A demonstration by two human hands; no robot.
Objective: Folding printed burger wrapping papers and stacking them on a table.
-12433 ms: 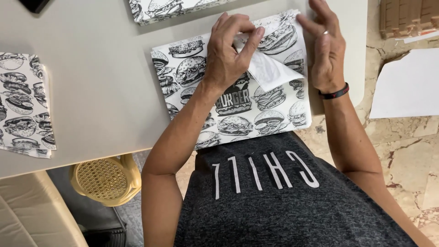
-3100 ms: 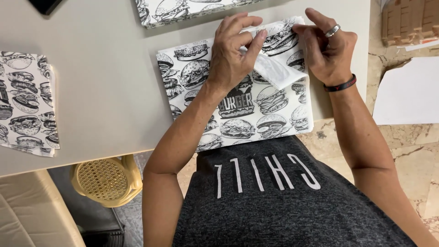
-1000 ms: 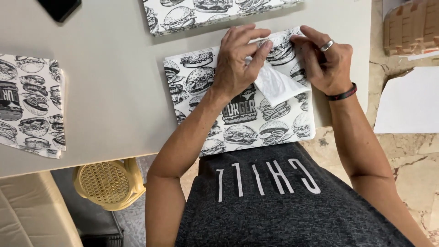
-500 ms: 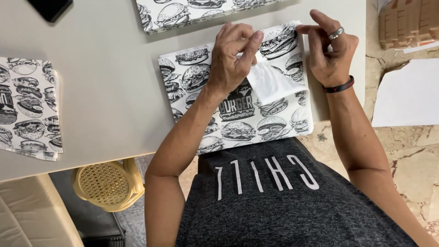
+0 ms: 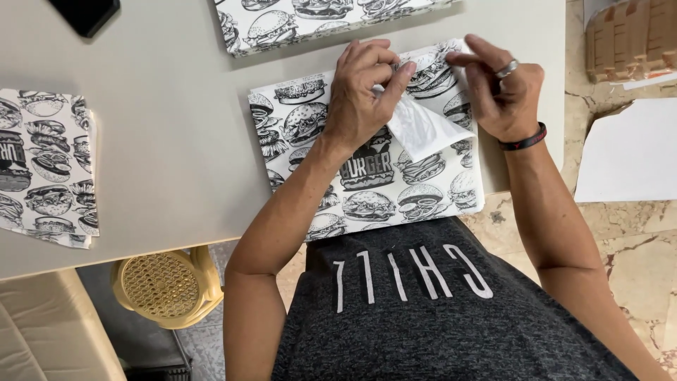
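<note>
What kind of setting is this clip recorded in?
Probably a small packaging or food-wrap workstation, home or informal shop. Stacks of burger-printed paper sheets lie on a plain grey table, flattened cardboard sits on a marble-patterned floor, and a yellow plastic stool stands under the table.

Bright, even light, soft shadows under the hands, sharp focus, no glare.

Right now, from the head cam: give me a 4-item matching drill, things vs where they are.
Things:
1. phone
2. yellow stool
3. folded flap
4. wristband

Places:
A. under the table edge
B. between the two hands
C. table's far left corner
D. right wrist

Pairs: 1-C, 2-A, 3-B, 4-D
</note>
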